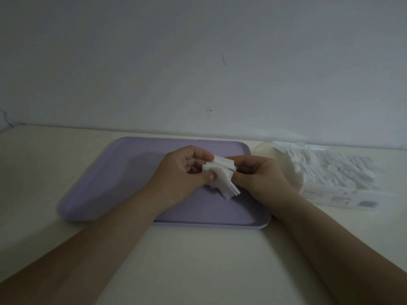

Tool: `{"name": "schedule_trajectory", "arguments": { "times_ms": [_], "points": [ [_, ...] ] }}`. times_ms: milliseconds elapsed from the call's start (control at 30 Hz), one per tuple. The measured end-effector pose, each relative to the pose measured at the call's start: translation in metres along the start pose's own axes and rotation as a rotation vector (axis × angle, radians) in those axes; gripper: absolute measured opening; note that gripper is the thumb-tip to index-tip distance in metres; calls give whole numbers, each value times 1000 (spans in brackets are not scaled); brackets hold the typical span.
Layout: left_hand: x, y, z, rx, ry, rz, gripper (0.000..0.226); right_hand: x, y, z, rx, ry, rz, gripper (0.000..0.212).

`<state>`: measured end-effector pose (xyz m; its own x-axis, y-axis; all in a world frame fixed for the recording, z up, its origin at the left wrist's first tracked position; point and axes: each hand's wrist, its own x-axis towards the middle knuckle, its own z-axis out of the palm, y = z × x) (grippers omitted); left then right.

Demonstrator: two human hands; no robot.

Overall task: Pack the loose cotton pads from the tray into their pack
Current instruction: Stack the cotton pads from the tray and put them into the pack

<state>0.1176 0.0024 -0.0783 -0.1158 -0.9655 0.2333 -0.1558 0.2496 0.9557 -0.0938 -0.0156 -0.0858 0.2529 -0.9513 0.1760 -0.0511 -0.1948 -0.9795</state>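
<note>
White cotton pads (220,176), fanned into an uneven bunch, were held above the lilac tray (123,172). The left hand (187,170) pinched them under its thumb while the right hand (257,172) gripped their other side. Their clear pack (330,175) lay on the table (198,260) just right of the tray.

The rectangular plastic tray (114,172) is plain pale lilac. Over its middle, the fanned stack of square cotton pads (222,183) is white. Right of the tray, the clear plastic pack (334,172) shows white through its film, with small grey printed blocks on its near side. The table (198,260) under the tray is cream; the wall (198,62) behind it greyish white, dark-specked.
</note>
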Motion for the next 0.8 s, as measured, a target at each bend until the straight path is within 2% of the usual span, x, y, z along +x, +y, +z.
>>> {"name": "schedule_trajectory", "arguments": {
  "times_ms": [133, 233, 333, 533, 700, 800],
  "points": [
    [0, -1, 2, 50, 46, 51, 31, 1, 3, 0, 32, -43, -10, 25],
    [0, -4, 4, 220, 125, 130, 29, 1, 2, 2, 69, -48, -14, 20],
    [0, -8, 7, 316, 122, 162, 25, 1, 2, 1, 77, -48, -9, 20],
    [1, -10, 10, 368, 141, 186, 19, 0, -4, -2, 99, -83, 52, 33],
    [-1, -10, 11, 417, 146, 245, 26, 0, -4, -2, 143, -124, 54, 47],
    [-3, -6, 11, 421, 127, 269, 25, 0, -2, 0, 141, -104, 41, 45]
  ]
}}
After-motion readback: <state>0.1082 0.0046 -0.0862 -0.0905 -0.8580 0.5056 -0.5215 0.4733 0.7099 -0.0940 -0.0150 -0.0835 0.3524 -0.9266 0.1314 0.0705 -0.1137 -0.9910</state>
